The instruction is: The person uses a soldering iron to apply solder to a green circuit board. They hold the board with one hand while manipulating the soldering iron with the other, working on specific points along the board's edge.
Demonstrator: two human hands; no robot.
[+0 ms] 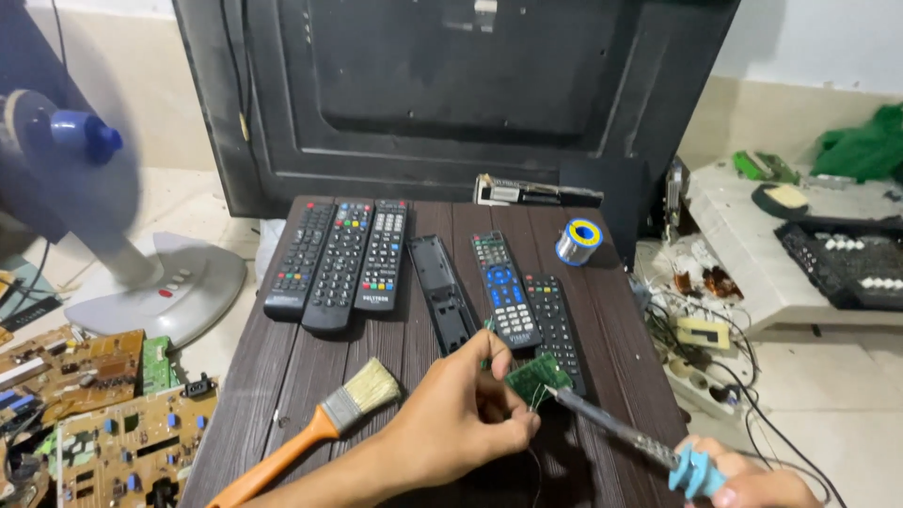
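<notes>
Left hand fingers pinch small green circuit board just in front of blue-button remote. Right hand grips soldering iron, tip at board's edge. Keep board steady, tip on 1 joint only, approx. brief contact.

Tabletop: dark brown, plank-striped wood grain. Three black remotes at 11 o'clock, grey keys with small red, green, yellow, blue buttons. Black remote shell near centre, plain. Remote with blue pad: black body, blue ring, white keys. Black remote beside it, grey keys. Solder spool at 1 o'clock: blue rim, yellow inner ring, silver wire. Small circuit board: green. Paintbrush at 7 o'clock: orange handle, silver ferrule, pale cream bristles. Soldering iron at 5 o'clock: grey metal shaft, light blue handle. Circuit boards on the floor at 8 o'clock: tan-orange, one green, blue parts. Fan at 9 o'clock: grey-white base, blue hub. TV back at 12 o'clock: black.
</notes>
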